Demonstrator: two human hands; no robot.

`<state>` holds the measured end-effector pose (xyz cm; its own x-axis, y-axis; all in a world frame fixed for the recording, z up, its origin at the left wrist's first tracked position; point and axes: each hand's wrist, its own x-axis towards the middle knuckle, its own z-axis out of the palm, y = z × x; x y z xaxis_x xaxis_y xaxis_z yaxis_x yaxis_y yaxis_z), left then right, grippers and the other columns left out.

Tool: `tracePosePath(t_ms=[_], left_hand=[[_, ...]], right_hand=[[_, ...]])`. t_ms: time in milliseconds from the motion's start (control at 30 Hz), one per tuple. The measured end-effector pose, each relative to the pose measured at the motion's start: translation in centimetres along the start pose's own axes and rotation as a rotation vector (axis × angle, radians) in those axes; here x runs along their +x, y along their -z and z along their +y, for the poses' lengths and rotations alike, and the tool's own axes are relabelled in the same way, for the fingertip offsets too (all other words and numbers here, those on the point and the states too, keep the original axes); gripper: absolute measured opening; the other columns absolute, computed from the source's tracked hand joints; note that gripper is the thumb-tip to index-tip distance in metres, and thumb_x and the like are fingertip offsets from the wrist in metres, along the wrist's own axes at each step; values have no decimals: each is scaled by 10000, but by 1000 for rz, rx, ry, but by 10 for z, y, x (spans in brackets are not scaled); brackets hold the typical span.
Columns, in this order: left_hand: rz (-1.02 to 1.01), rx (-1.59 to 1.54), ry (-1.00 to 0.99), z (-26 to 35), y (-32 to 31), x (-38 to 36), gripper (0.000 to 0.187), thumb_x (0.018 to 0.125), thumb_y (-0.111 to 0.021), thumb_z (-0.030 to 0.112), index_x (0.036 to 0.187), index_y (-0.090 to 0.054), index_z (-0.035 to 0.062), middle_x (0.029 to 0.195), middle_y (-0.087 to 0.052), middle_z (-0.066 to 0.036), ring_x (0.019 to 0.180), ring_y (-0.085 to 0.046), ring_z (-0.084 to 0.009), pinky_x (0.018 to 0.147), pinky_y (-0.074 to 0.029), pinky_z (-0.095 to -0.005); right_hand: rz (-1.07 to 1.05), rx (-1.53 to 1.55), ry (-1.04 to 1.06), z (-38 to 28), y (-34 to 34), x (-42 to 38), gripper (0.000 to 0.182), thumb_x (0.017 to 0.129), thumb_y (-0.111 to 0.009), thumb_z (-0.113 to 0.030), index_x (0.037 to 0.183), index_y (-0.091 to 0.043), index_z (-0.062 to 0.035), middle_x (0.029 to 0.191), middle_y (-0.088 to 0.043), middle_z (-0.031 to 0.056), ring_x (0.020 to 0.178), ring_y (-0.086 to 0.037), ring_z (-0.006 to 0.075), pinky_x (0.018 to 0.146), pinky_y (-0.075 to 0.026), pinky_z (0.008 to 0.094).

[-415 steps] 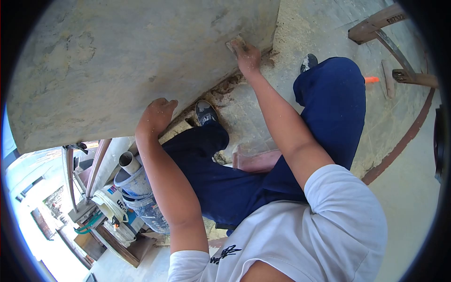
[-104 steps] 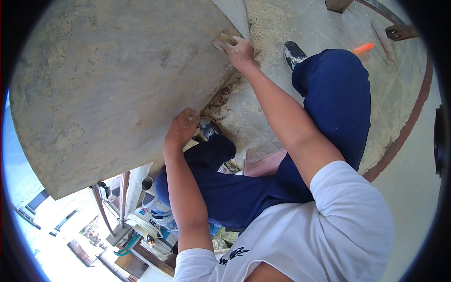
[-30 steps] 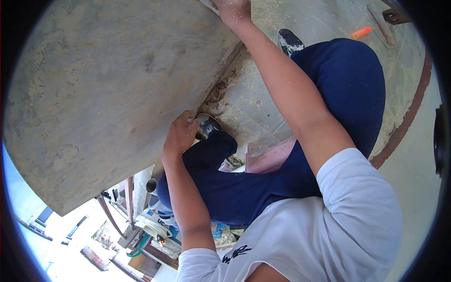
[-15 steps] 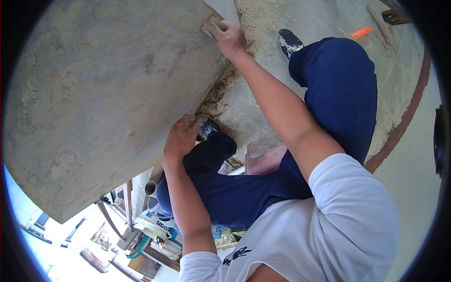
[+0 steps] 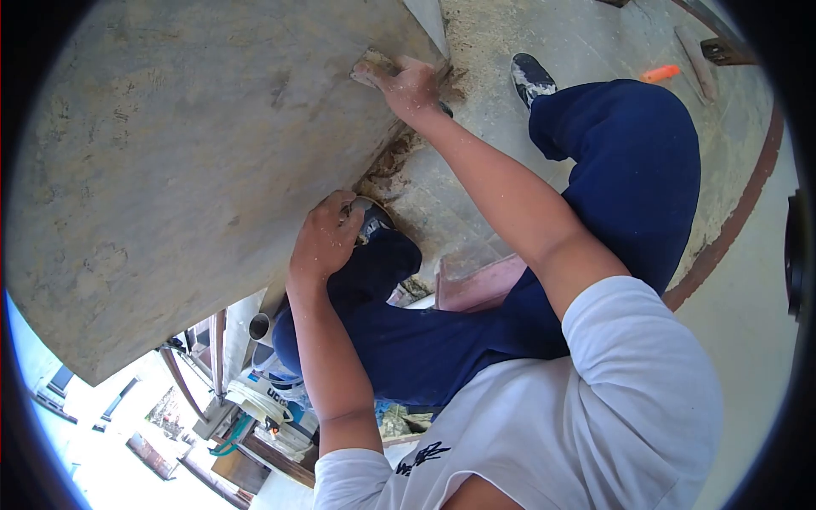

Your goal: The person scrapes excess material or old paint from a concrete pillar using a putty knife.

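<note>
My right hand (image 5: 412,89) grips a small, flat, tan block (image 5: 374,66), whose exact kind I cannot make out. It holds the block against the broad grey plastered surface (image 5: 187,161), near its upper right edge. My left hand (image 5: 323,236) is lower down, beside that surface's lower edge, fingers curled. Something small and dark may be between its thumb and fingers, but I cannot make it out. A dusty dark shoe (image 5: 374,223) sits just right of this hand.
Crumbled debris (image 5: 387,170) lies along the surface's edge. An orange object (image 5: 660,74) and a long tool (image 5: 697,66) are on the dusty floor at upper right. A pink container (image 5: 476,285) is by my legs. A pipe (image 5: 259,325) and a bucket (image 5: 276,391) stand lower left.
My right hand and the block have shifted slightly down and left over the grey surface. My left hand is a little higher and further left. The view has also shifted slightly.
</note>
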<state>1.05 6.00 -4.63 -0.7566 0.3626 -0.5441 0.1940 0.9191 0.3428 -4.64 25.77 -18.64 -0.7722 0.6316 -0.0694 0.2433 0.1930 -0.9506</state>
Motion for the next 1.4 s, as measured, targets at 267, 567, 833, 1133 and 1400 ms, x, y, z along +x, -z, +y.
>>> tracePosePath(t_ms=[267,567,833,1133,1400], left_hand=[[-14,36,61,-12,5,9,368,854,-543,262,1121,-577,10,1070,-630,-211,927,-634,-339,821,-475,-395],[-5,18,35,-19,4,11,378,852,-556,276,1120,-576,11,1068,-627,-218,945,-632,-342,831,-473,-392],[13,-31,34,2,5,3,406,820,-550,260,1113,-582,-19,1013,-624,-272,952,-612,-399,849,-462,-416],[10,51,59,-31,-4,4,376,860,-552,283,1126,-580,19,1080,-631,-208,950,-632,-342,836,-475,-396],[6,-36,64,-15,-2,1,370,829,-552,243,1091,-595,-14,994,-636,-259,935,-630,-379,821,-476,-405]], right_hand=[[-72,20,-67,-19,0,-10,735,686,-604,-732,884,-700,-30,736,-646,197,754,-643,348,692,-498,408],[14,-171,-18,31,-9,-2,703,692,-621,-704,856,-696,-24,717,-647,187,734,-645,334,678,-502,407],[-19,156,111,-69,-13,-35,637,691,-658,-654,768,-677,-21,579,-604,167,596,-628,329,624,-496,401],[-11,-149,-82,19,-15,-17,674,711,-637,-665,854,-677,-8,770,-648,225,770,-642,355,697,-493,425],[-77,95,44,-75,-7,-32,689,705,-644,-675,933,-686,-26,735,-647,197,762,-646,344,700,-497,418]])
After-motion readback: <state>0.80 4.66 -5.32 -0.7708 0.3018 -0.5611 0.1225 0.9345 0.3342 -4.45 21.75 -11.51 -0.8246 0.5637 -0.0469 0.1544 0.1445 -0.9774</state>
